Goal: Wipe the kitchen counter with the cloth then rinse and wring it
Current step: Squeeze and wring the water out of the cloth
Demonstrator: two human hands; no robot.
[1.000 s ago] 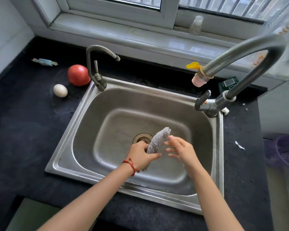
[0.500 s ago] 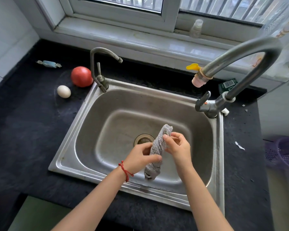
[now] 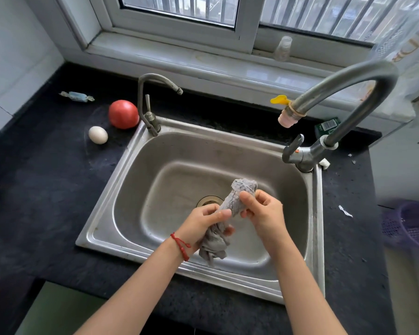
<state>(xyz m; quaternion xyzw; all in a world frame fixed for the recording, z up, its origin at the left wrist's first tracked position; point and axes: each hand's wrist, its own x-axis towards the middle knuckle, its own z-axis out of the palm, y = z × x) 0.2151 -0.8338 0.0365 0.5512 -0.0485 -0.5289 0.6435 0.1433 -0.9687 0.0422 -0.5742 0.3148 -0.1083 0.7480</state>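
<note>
- Currently both hands grip a grey cloth over the basin of a steel sink, near the drain.
- The left hand has its fingers curled shut around the lower middle of the cloth, thumb across the front; a red string bracelet sits on that wrist.
- The right hand has its fingers closed round the upper part, just beside the left hand, the two all but touching.
- The cloth is bunched into a rough roll (tilted, upper end leaning right); its top pokes out above the right hand and its loose bottom hangs in folds below the left.
- A tall curved tap with a pink nozzle rises at the sink's right rear corner; a smaller tap stands at the left rear corner.
- On the dark surface left of the sink lie a tomato and, near it, a white egg; a wrapped sweet lies further back.
- A purple basket shows at the right edge, beyond the surface.
</note>
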